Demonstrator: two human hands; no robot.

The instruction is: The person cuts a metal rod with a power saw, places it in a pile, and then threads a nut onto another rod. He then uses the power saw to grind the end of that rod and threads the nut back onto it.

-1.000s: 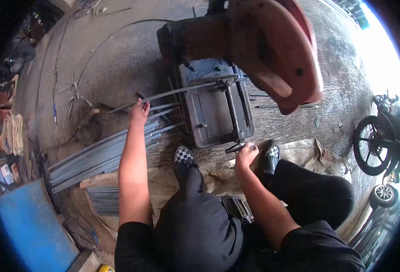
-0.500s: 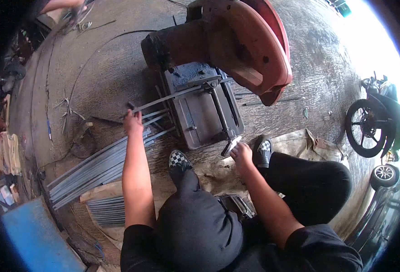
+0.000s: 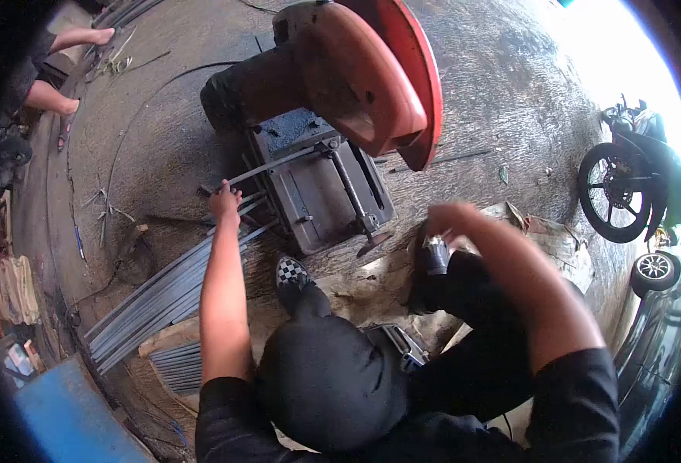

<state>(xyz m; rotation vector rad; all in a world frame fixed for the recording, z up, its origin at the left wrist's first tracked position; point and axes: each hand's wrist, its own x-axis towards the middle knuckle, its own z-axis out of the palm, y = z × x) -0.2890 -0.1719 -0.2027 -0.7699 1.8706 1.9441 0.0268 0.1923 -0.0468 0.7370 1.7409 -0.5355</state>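
Observation:
My left hand (image 3: 225, 202) is closed around the outer end of a thin metal bar (image 3: 267, 167), which runs right into the vise of a red cut-off saw (image 3: 352, 73). My right hand (image 3: 450, 221) is smeared by motion above my right shoe, off the vise handle (image 3: 374, 244); its fingers cannot be made out. The saw's metal base (image 3: 329, 197) lies in front of me, with the saw head and its red guard raised over the far end. Long metal bars (image 3: 163, 289) lie in a bundle left of the base.
Short cut bars (image 3: 178, 366) lie on cloth at lower left, beside a blue panel (image 3: 82, 417). Another person's legs (image 3: 51, 96) show at upper left. A motorcycle wheel (image 3: 616, 193) stands at right. A cable curves across the floor left of the saw.
My right hand has left the vise handle and moved right and up. The view has shifted, so the saw appears further left, and the other person's legs show more fully.

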